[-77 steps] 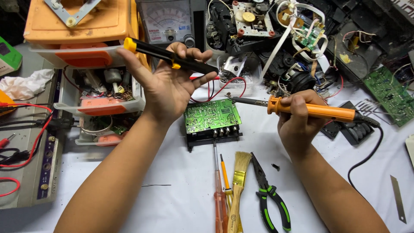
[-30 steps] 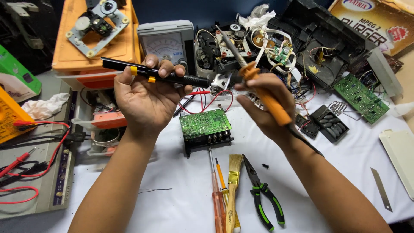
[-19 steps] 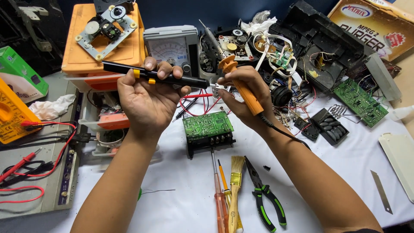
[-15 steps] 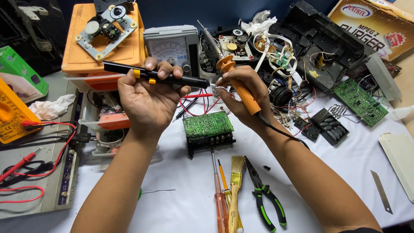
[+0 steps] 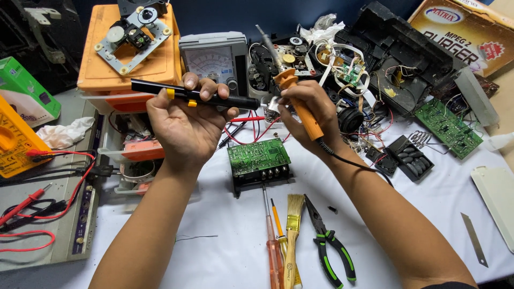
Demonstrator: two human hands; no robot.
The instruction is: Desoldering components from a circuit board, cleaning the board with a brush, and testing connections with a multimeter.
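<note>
My left hand grips a black pen-shaped tool with yellow bands, held level above the table. My right hand holds an orange-handled soldering iron with its metal tip pointing up and away, its black cord trailing down past my wrist. Below and between both hands a green circuit board on a black housing lies on the white table.
Screwdrivers, a brush and green-handled pliers lie near the front edge. An analog meter, an orange box and tangled electronics sit behind. Another green board and a blade lie at right; a yellow multimeter at left.
My right hand has lifted the soldering iron off the board and swung its tip upward toward the back. My left hand keeps the black tool in about the same place.
</note>
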